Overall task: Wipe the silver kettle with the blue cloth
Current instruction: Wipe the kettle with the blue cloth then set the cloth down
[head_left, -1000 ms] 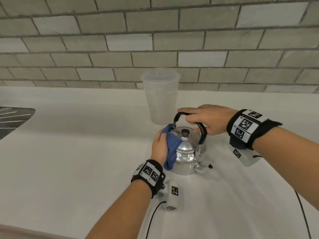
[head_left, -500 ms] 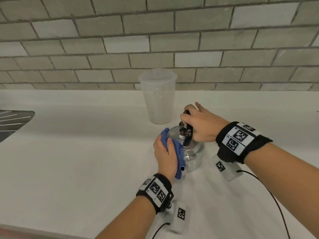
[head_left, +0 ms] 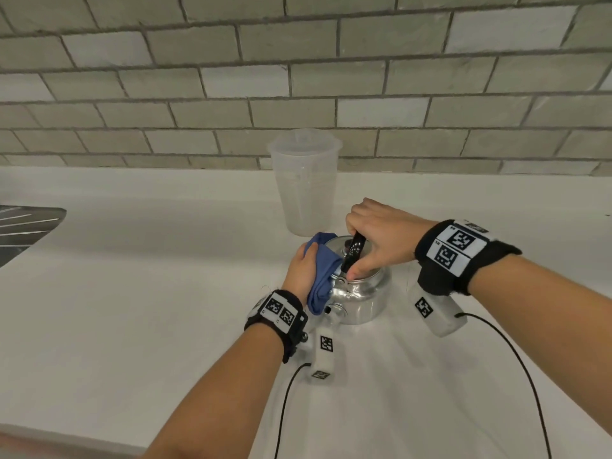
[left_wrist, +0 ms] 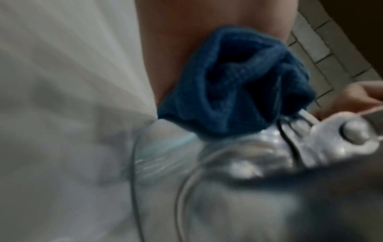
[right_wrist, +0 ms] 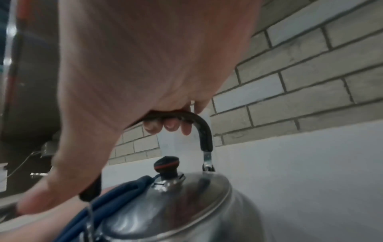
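The silver metal kettle (head_left: 362,298) stands on your white counter (head_left: 132,293), just in front of a translucent plastic cup (head_left: 304,183). Your right hand (head_left: 381,236) grips its black arched handle (head_left: 353,251); your left hand (head_left: 303,268) presses the bunched blue cloth (head_left: 323,276) against its left side.

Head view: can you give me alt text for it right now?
A left hand presses a blue cloth against a silver kettle while the right hand grips its black handle, on a white counter.

One kettle (head_left: 359,293), one cloth (head_left: 323,276), one plastic cup (head_left: 304,183), seemingly two hands.
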The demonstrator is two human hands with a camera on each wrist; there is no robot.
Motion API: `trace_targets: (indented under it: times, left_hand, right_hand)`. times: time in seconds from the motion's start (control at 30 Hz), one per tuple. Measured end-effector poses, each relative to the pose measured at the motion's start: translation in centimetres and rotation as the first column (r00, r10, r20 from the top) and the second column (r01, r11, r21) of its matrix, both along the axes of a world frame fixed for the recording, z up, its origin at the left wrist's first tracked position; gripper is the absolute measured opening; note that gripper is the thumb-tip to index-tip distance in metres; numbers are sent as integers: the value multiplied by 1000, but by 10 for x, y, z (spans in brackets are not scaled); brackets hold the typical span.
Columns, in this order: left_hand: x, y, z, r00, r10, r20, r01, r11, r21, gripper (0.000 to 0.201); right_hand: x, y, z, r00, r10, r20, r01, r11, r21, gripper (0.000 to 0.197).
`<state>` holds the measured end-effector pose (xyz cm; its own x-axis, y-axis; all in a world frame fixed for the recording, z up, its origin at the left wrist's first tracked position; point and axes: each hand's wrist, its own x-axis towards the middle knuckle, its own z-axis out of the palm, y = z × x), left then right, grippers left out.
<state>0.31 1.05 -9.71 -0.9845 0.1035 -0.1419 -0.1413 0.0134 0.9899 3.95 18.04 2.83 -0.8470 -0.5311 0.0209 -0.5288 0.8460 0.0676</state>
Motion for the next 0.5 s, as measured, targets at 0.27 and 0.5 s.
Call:
trace_targets:
  times: [0.27,0.5]
  left_hand:
    - [0,-15,-8,988,70,138,-95,980,177,38]
    - [9,-38,-3,901,419,115,-434,865,251,43]
  right_hand:
    - [0,-9,-14,969,-223,-107,212,972,-102,73]
    - [-16,-9,-19,886,-384,-261,375,923,-86,62]
